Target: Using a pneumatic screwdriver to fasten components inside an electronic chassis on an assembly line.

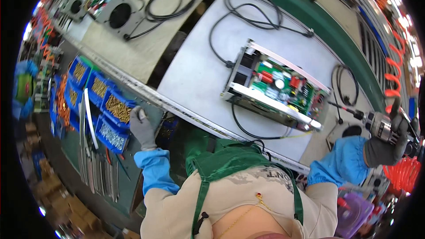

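My left hand [142,132], in a grey glove and blue sleeve cover, is at the right edge of a blue bin of brass-coloured screws [117,108]. Its fingers are drawn together at the tips; whatever is between them is too small to make out. Out to the right, my right hand [389,147], gloved in grey too, grips a power screwdriver [380,126]. The driver's long dark bit points left, close to the right end of an open metal-cased unit [248,90]. Inside that case a green circuit board [281,84] with red, white and black parts lies exposed.
Beneath the unit is a white board [195,75] on the line. Coiled black cables [254,13] lie beyond it. More blue bins hold screws [110,136]; metal strips [99,172] lie beside them. A red coiled hose [393,71] hangs at the right.
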`<state>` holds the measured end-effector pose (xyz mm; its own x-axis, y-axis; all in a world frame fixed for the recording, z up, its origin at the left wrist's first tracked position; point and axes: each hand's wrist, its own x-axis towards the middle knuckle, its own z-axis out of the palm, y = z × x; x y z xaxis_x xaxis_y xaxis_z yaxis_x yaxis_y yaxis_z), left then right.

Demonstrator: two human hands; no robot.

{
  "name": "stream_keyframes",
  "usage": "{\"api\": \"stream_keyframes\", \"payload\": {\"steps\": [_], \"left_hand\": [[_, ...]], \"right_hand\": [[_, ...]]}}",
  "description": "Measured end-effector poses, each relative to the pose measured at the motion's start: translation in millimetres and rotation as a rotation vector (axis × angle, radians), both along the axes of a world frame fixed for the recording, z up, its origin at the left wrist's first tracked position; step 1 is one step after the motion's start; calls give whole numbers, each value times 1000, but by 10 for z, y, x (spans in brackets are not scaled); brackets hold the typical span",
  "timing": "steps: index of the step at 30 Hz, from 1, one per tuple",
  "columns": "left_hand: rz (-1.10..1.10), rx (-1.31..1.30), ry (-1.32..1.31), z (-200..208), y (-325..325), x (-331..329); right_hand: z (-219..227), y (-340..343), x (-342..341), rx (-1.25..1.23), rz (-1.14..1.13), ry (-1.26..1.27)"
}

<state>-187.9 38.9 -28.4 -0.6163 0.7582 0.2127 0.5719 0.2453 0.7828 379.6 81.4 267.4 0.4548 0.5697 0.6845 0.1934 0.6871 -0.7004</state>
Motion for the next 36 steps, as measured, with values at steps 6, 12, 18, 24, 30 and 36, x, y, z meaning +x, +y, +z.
{"api": "stream_keyframes", "payload": {"steps": [6, 12, 18, 24, 30, 36], "left_hand": [[-848, 336, -520, 1355, 487, 1983], [-1200, 415, -265, 1601, 442, 3195], [-1260, 360, -194, 1592, 356, 3401], [-1270, 346, -215, 1551, 312, 3518], [-1282, 293, -273, 1505, 310, 3574], [-1296, 327, -193, 1513, 365, 3570]], "right_hand": [[9, -174, -195, 209, 541, 280], [-141, -311, -46, 208, 753, 348], [-217, -526, 205, 182, 642, 393], [-226, -597, 267, 196, 622, 379], [-299, -606, 272, 238, 614, 442], [-306, -630, 232, 236, 594, 407]]}}
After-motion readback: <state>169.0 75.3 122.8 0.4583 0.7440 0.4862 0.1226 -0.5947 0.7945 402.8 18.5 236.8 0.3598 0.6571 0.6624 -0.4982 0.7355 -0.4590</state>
